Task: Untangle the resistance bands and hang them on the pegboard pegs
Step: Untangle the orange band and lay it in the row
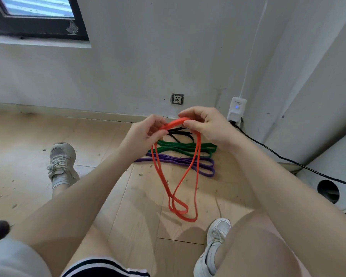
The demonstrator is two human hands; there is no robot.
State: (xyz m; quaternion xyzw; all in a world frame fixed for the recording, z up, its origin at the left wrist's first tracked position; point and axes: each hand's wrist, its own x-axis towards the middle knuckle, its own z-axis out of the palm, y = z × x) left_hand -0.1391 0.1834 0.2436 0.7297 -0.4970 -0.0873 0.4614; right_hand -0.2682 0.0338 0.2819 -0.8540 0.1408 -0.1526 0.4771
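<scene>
The orange band (176, 166) hangs long and narrow from both hands, its long axis running nearly straight down from the fingers toward the wooden floor (112, 196), leaning a touch to the right at the bottom. Up top, a short flat stretch of it bridges the two hands almost level, rising slightly toward the right. The left hand (146, 132) comes in from the lower left with forearm angled up, fingers curled in and thumb pressed against them, pinching the band's left end of that bridge. The right hand (204, 124) reaches in from the lower right, knuckles arched over the top, thumb and forefinger squeezed together on the band's right end. Below the hands the strands drop as several lines that cross low down and form a small twisted loop, with a wider loop curving beneath it, just above the floor between the two white shoes (62, 162). It is bright orange, thin, flat and matte. Beyond it, lying on the floor near the wall, the green band (188, 147) is folded flat with its length running left to right, the purple band (188, 162) lies the same way just in front of it, and the black band (180, 133) sits bunched behind, partly hidden by the hands.
</scene>
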